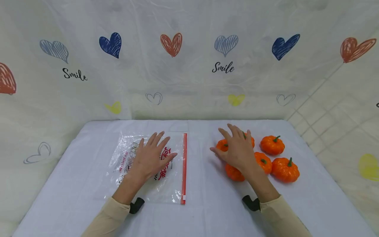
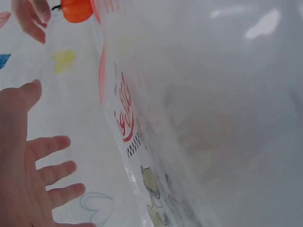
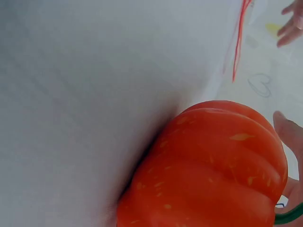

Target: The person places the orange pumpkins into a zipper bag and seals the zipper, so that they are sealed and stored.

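A clear plastic zip bag [image 1: 174, 191] with a red slider edge and red lettering lies flat on the left half of the table. Above it my left hand [image 1: 149, 159] hovers with fingers spread, holding nothing; the left wrist view shows the bag [image 2: 125, 113] apart from those fingers. On the right, several small orange pumpkins [image 1: 285, 170] with green stems sit in a group. My right hand [image 1: 240, 149] is over the nearer ones, fingers extended, and partly hides them. One pumpkin [image 3: 203, 165] looms large in the right wrist view, beside the thumb.
A white cloth covers the table [image 1: 201, 210]. Behind it and at the sides hangs a pale curtain [image 1: 192, 75] printed with hearts and "Smile". Dark wrist mounts [image 1: 137, 205] show at both cuffs.
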Demonstrator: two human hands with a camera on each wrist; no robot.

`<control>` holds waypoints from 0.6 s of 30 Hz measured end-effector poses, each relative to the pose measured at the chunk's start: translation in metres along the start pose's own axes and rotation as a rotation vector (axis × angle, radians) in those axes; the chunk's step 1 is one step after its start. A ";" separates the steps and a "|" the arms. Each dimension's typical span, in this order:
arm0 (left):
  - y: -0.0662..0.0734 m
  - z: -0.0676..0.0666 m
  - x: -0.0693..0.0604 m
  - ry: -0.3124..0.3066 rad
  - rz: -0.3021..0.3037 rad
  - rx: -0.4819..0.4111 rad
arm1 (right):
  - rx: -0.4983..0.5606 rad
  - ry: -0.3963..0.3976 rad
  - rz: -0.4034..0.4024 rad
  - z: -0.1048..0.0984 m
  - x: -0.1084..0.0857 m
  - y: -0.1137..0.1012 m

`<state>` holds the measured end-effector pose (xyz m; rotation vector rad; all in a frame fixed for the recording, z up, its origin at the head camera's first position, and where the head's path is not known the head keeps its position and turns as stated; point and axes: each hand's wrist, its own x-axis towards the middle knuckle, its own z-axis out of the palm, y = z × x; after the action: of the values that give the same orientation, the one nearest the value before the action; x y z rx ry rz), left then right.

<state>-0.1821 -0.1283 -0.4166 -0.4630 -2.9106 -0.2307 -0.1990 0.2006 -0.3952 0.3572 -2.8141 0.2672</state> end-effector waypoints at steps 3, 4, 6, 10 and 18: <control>0.002 0.002 0.000 -0.004 0.006 -0.071 | 0.050 -0.006 0.018 -0.003 -0.001 0.002; 0.002 0.002 -0.001 -0.008 0.006 -0.098 | 0.070 -0.013 0.030 -0.003 -0.001 0.002; 0.003 0.003 -0.002 -0.017 0.007 -0.150 | 0.111 -0.026 0.057 -0.004 -0.002 0.003; 0.005 0.004 -0.002 -0.032 0.015 -0.234 | 0.173 -0.046 0.095 -0.005 -0.002 0.007; 0.009 0.008 0.001 -0.110 -0.002 -0.357 | 0.261 -0.113 0.124 -0.007 -0.003 0.014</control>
<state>-0.1812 -0.1180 -0.4232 -0.5406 -2.9814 -0.7553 -0.1983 0.2156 -0.3914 0.2606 -2.9215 0.6645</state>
